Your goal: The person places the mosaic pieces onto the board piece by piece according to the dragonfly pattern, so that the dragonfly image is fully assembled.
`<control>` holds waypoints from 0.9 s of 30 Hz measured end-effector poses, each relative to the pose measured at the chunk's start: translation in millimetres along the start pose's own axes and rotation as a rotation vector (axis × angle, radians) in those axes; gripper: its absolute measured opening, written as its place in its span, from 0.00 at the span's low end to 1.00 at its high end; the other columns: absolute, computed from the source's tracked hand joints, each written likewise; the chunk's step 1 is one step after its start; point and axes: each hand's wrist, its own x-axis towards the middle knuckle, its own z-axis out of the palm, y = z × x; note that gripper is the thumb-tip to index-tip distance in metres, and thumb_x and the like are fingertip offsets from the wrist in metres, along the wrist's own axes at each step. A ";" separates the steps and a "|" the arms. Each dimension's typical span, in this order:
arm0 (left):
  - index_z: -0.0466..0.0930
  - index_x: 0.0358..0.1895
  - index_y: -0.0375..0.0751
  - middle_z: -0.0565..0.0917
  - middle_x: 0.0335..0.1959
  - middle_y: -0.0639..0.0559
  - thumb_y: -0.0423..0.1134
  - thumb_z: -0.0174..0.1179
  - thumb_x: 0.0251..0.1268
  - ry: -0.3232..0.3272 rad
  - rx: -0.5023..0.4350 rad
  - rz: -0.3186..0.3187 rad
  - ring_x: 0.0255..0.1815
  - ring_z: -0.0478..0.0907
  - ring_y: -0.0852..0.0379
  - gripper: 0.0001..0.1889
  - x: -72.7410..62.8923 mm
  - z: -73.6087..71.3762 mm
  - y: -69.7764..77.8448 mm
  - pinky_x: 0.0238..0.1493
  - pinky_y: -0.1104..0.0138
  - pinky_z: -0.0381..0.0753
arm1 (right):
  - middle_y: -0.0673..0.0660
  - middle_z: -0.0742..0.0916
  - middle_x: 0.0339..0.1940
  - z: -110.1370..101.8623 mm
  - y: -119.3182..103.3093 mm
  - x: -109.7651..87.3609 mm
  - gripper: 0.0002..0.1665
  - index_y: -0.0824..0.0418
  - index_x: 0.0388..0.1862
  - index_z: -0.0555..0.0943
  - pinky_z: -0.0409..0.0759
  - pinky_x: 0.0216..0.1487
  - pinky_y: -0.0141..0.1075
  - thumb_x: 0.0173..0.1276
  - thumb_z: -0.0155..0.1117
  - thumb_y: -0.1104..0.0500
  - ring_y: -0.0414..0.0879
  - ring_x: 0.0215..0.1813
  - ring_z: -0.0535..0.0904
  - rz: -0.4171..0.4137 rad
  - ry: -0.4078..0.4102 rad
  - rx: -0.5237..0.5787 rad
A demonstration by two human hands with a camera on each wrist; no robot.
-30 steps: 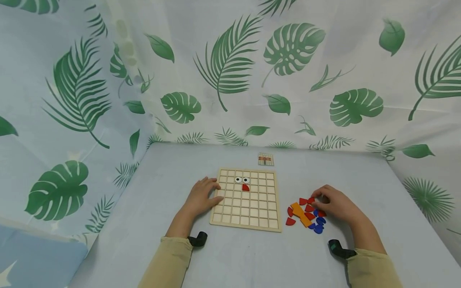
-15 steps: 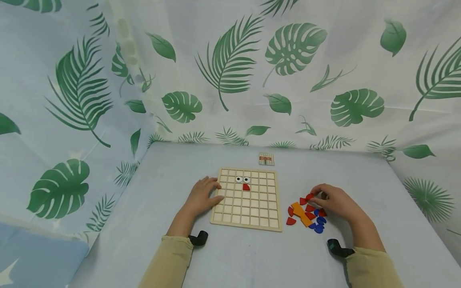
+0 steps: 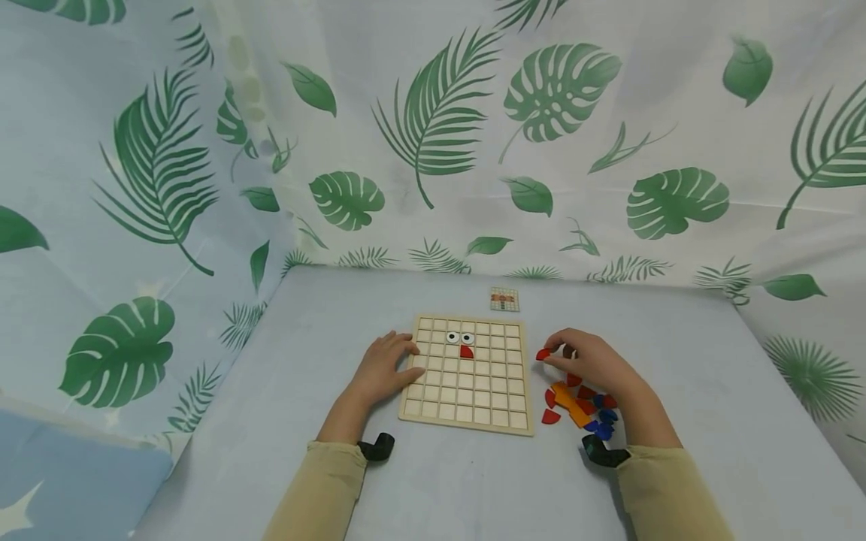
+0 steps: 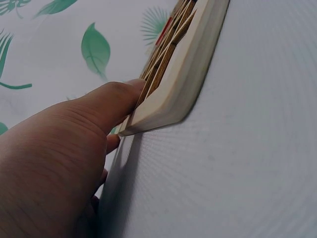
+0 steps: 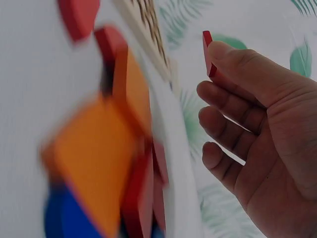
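Grid board [image 3: 467, 392]: pale bare wood, matt, smooth rounded edge, thin wooden dividers. Red pieces [image 3: 551, 416], orange pieces [image 3: 570, 404], blue pieces [image 3: 604, 432] at right: smooth, low sheen; painted wood or plastic, can't tell. Card [image 3: 504, 299], far side: looks like printed paper. Table covering [image 3: 460, 485]: matt, mostly smooth. Backdrop [image 3: 602, 248], far: printed cloth-like sheet, soft creases. Sleeves [image 3: 318, 488], near: matt cloth, wrinkled. Wrist cameras [image 3: 379, 448]: hard black plastic look.

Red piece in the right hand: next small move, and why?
I'd carry the red piece left and lower it into a bare cell of the grid board; which cell is unclear. The right hand pinches it just off the board's right edge, and the left hand touches the left edge, likely steadying it.
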 end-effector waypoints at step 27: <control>0.78 0.51 0.51 0.72 0.71 0.47 0.55 0.63 0.66 0.001 0.026 0.000 0.77 0.59 0.40 0.17 1.4 1.2 -1.2 0.79 0.47 0.54 | 0.49 0.80 0.29 67.5 -80.0 69.9 0.14 0.53 0.50 0.80 0.72 0.30 0.35 0.71 0.64 0.49 0.42 0.29 0.71 -0.199 -0.014 0.016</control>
